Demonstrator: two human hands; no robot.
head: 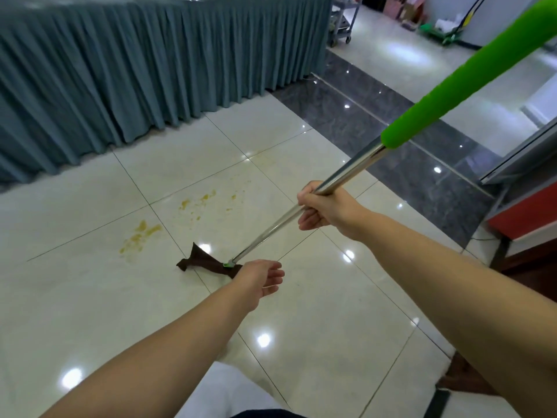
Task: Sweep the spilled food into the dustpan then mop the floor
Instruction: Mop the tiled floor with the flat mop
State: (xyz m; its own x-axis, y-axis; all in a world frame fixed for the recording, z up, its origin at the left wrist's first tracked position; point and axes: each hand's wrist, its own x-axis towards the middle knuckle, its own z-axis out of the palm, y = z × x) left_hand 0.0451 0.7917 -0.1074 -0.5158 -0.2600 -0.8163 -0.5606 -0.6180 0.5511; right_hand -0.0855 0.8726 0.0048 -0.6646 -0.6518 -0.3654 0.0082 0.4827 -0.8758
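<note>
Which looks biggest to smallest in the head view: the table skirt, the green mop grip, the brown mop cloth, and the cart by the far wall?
As they appear:
1. table skirt
2. green mop grip, though it is enlarged by nearness
3. brown mop cloth
4. cart, far off and partly cut off, so its rank against the cloth is unsure

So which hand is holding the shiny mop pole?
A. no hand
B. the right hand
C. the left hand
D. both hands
B. The right hand has its fingers curled round the mop pole, while the left hand hangs open below it, near the brown mop cloth, and grips nothing.
</note>
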